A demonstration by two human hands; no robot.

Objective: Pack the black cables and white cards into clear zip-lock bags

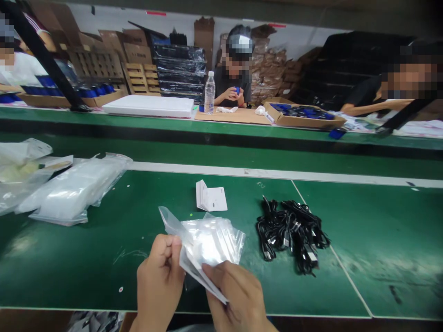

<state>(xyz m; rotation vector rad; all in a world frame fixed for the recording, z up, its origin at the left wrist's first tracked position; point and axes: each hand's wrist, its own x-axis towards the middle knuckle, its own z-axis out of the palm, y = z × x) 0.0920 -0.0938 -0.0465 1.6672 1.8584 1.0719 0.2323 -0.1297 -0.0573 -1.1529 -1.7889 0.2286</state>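
Observation:
My left hand (pixel 159 272) pinches the edge of a clear plastic bag (pixel 170 222) between thumb and fingers. In my right hand (pixel 238 290) is a folded white leaflet (pixel 202 275), gripped at its near end. The leaflet's far end meets the bag; whether it lies inside the opening I cannot tell. Just beyond my hands a pile of flat clear bags (pixel 221 237) rests on the green table. Behind that pile stand small white leaflets (pixel 216 199), some upright and one lying flat. Black USB cables (pixel 290 233), bundled in a heap, lie to the right.
Packs of plastic bags (pixel 74 193) lie at the left of the green table (pixel 380 235). Across a raised ledge, a person (pixel 238 74) handles a small blue item beside a water bottle (pixel 209 94). A cardboard tray (pixel 301 115) holds blue items. Other people sit left and right.

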